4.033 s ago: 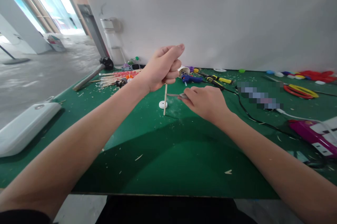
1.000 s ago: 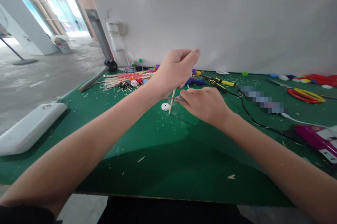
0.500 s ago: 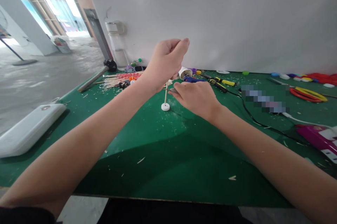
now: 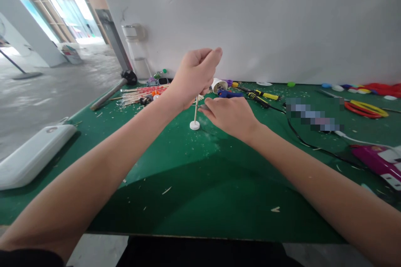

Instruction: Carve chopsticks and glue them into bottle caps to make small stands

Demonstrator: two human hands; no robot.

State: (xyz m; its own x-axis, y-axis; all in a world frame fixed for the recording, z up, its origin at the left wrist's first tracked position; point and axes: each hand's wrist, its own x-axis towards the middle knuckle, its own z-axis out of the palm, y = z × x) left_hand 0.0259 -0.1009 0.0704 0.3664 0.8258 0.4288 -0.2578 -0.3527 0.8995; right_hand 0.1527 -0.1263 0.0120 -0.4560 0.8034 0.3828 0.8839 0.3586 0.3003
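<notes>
A thin wooden stick rises almost upright from a small white disc that rests on the green table. My left hand is closed in a fist over the stick's upper end, which it hides. Lower down, my right hand is closed, with a thin grey blade-like piece showing at its fingertips beside the stick. Most of that piece is covered by the hand, so its exact kind is unclear.
Behind the hands lie red-and-white packaged sticks, a tipped white cup and a blue glue gun. A hammer and a white case are left. Pliers and a magenta power strip sit right.
The view has shifted slightly, so everything sits a little further left. Both hands keep nearly the same pose around the stick, and the disc stays on the table.
</notes>
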